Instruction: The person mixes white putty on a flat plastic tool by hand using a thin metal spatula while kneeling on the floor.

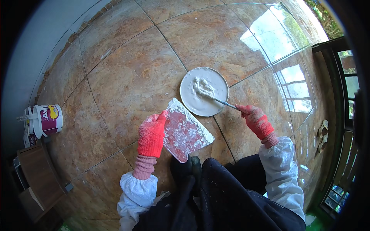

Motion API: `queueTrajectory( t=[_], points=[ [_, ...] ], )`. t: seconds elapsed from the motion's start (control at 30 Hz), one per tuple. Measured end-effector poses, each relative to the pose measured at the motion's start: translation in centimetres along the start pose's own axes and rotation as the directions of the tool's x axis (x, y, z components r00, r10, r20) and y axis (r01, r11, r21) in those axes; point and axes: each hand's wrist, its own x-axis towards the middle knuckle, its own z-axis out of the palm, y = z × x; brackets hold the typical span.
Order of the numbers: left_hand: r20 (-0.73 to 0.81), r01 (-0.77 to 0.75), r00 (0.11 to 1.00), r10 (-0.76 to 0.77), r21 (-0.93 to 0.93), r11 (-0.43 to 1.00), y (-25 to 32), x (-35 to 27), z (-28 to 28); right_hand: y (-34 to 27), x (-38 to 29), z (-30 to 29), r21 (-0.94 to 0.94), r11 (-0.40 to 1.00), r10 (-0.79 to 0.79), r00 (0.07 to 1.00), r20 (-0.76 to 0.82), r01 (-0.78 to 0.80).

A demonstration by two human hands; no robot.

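Note:
My left hand (pixel 151 134), in a pink-red knitted glove, grips the left edge of a flat reddish square plate (pixel 185 130). White paste is caked along the plate's upper right edge, and thin smears cover its face. With a matching glove dusted in white, my right hand (pixel 257 119) holds the thin handle (pixel 228 104) of a tool whose far end is coated in paste. That end rests in a round container (pixel 204 108) of smooth white paste, beside a lumpy mound (pixel 203 86). The tool's head is hidden by paste. The plate's upper corner lies close to the container's rim.
Brown stone-look tiles (pixel 124 75) form the floor, with glossy reflections at right. Labelled plastic buckets (pixel 53 119) stand at left by a brown wooden piece of furniture (pixel 40 173). Shoes (pixel 323 135) sit near the dark-framed glazed door (pixel 348 83). A pale wall (pixel 43 37) rises at upper left.

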Motion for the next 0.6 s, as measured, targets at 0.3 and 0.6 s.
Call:
queueTrajectory(
  t=[0.3,0.6],
  points=[
    [0.025,0.013,1.0,-0.014,0.025,1.0,0.3,0.0,-0.1,0.3,0.6,0.4,0.025,0.999,0.025,0.999,-0.044,-0.024],
    [-0.006,0.022,1.0,-0.022,-0.031,0.999,0.2,-0.1,0.1,0.7,-1.8,1.0,-0.082,0.994,-0.076,0.997,0.015,0.077]
  ],
)
